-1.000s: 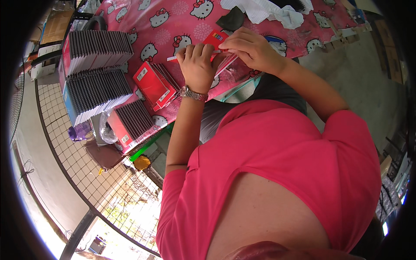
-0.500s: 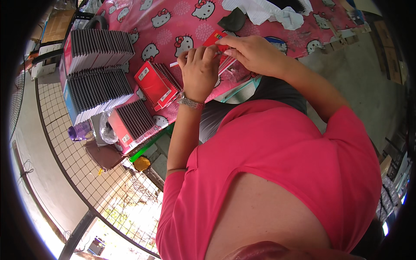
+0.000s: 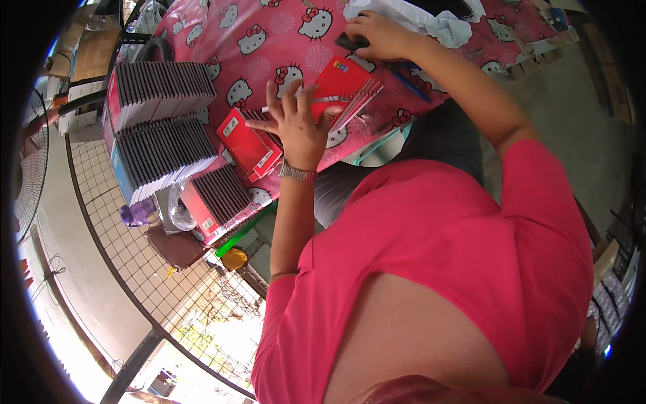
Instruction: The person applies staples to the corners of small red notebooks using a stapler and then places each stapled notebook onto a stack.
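My left hand [image 3: 297, 128], wearing a metal-band watch, hovers with fingers spread over red spiral notebooks. A thin white rod [image 3: 328, 99] crosses beneath its fingers; whether the hand grips it I cannot tell. By its right side lies a fanned stack of red notebooks [image 3: 338, 75], covers partly lifted near the spiral edge. Another small pile of red notebooks [image 3: 241, 140] sits to its left. Farther off, my right hand [image 3: 380, 35] has its fingers closed on a dark grey flat piece [image 3: 351, 42], whose material I cannot make out.
Rows of spiral-bound notebooks [image 3: 161, 151] stand packed at the left of the pink patterned tablecloth [image 3: 269, 40]. A shorter row [image 3: 219, 195] is at the near edge. Crumpled white paper [image 3: 447, 28] lies at the back, a blue pen [image 3: 412, 84] at right, a purple bottle [image 3: 138, 214] at left.
My right hand has left the red notebooks, moved up and away, and taken hold of the dark grey piece. My left hand's fingers have spread apart. The view has shifted slightly.
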Demonstrator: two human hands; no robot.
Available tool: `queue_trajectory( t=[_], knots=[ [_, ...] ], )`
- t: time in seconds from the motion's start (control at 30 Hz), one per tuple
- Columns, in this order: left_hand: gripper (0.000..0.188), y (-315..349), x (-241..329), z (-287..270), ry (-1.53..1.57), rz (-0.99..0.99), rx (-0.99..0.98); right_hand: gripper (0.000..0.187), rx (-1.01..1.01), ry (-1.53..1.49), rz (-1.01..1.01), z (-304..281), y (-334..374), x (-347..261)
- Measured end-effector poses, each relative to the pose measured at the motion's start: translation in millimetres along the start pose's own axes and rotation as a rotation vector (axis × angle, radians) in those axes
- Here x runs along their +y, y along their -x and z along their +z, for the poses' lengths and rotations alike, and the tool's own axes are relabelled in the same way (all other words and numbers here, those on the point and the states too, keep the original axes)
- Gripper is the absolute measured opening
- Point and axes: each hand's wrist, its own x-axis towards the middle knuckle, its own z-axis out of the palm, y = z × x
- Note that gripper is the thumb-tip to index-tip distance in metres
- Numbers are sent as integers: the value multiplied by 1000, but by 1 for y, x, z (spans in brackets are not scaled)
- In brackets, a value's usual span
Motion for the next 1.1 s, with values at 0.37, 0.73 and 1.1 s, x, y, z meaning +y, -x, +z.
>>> queue_trajectory(
  t=[0.37, 0.73, 1.1],
  knots=[
    [32, -4, -16, 12, 293, 9, -52, 61, -495, -1557, -60, -52, 29, -45],
    [29, -2, -25, 0, 422, -22, 13, 39, -352, -882, -138, -44, 18, -44],
    [28, -8, 0, -24, 40, 2, -127, 72, -598, -605, -66, -66, 25, -67]
  ],
)
